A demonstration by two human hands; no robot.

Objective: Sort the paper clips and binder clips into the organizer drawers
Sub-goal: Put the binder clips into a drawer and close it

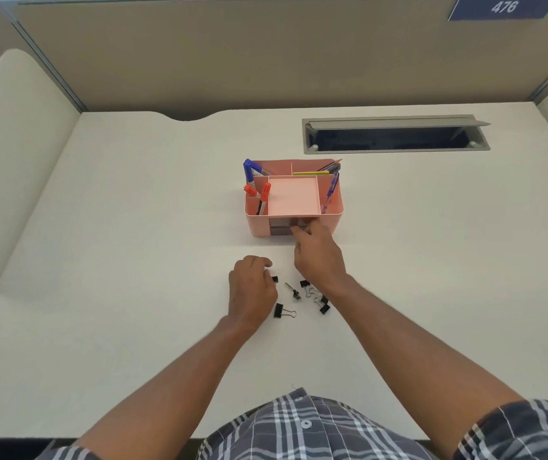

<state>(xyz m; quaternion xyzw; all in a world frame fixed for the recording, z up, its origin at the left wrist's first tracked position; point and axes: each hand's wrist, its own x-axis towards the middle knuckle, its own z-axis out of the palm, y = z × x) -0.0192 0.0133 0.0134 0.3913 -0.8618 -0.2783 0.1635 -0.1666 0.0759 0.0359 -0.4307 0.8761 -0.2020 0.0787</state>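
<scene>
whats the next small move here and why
Probably pull the upper drawer out with the right hand, whose fingertips are at its front. The organizer looks closed, and binder clips lie loose on the desk by the left hand.

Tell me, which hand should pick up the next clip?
Probably the left hand: it rests among the binder clips, while the right hand is at the organizer drawers.

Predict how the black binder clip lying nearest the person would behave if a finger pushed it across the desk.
The binder clip looks small, so probably light. It lies on its side with wire handles spread, so it should slide or spin, not roll. The white desk looks smooth, so little would stop it.
</scene>
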